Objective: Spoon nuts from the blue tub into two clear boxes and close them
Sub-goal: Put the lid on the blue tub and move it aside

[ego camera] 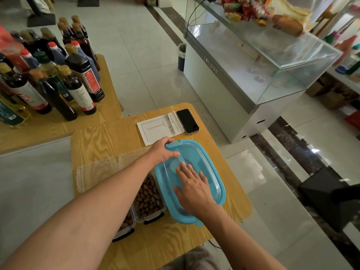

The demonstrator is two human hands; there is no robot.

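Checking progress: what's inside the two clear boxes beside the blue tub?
Both clear boxes hold brown nuts, lids open. The left forearm covers most of the nearer box, so its fill level cannot be seen.

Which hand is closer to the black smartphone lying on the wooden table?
Left. The left hand grips the blue tub's far edge, just below the black smartphone. The right hand lies flat on the lid, farther away.

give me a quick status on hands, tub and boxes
Left hand grips far clasp of blue tub, right hand flat on its lid. Two clear boxes hold nuts, lids open. Left forearm crosses over boxes.
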